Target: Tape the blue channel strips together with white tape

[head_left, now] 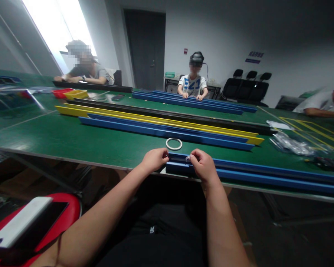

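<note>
At the table's near edge lies a long blue channel profile (pixel 261 177), running off to the right. My right hand (pixel 204 167) is closed in a pinch over it, holding a small whitish strip (pixel 187 158) that looks like a piece of tape. By the profile's left end, my left hand (pixel 155 160) has its fingertips pressed together; whatever may be between them is too small to make out. Just beyond my hands a thin white ring (pixel 174 144), like a narrow tape roll, lies flat on the green table (pixel 122 144).
Beyond the ring lie more blue profiles (pixel 161 130), a yellow profile (pixel 156 120) and a black one (pixel 178 118). Clear plastic bags (pixel 292 144) are at the right. Co-workers sit across the table (pixel 193 83) and at both sides. A red stool (pixel 72 207) stands lower left.
</note>
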A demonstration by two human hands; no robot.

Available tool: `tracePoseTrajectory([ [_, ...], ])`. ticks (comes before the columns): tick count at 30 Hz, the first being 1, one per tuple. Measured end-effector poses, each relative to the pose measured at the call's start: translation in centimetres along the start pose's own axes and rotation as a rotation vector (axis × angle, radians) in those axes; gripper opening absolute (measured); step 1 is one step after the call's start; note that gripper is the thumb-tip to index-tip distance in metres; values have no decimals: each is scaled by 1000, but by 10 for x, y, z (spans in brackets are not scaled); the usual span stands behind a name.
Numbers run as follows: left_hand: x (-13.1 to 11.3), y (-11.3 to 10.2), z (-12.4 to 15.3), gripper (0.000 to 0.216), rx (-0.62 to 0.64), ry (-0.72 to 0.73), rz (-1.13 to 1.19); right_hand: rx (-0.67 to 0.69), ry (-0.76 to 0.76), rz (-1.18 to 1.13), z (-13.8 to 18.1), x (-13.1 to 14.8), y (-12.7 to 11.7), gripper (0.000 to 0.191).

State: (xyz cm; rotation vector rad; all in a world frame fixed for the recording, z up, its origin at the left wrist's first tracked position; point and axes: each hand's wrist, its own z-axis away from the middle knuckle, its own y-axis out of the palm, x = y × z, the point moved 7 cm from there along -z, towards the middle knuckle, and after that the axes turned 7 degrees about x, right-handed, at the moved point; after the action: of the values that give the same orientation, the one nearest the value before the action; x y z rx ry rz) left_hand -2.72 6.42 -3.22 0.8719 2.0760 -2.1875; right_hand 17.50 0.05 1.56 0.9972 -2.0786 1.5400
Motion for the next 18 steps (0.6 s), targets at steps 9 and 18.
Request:
tracePoseTrajectory([
  [9,-1,-1,1,12,-16,27,-19,-4,-4,9,0,0,0,16],
  [18,-2,-1,0,14,-16,43,-7,-8,-3,18,-1,-2,2,16],
])
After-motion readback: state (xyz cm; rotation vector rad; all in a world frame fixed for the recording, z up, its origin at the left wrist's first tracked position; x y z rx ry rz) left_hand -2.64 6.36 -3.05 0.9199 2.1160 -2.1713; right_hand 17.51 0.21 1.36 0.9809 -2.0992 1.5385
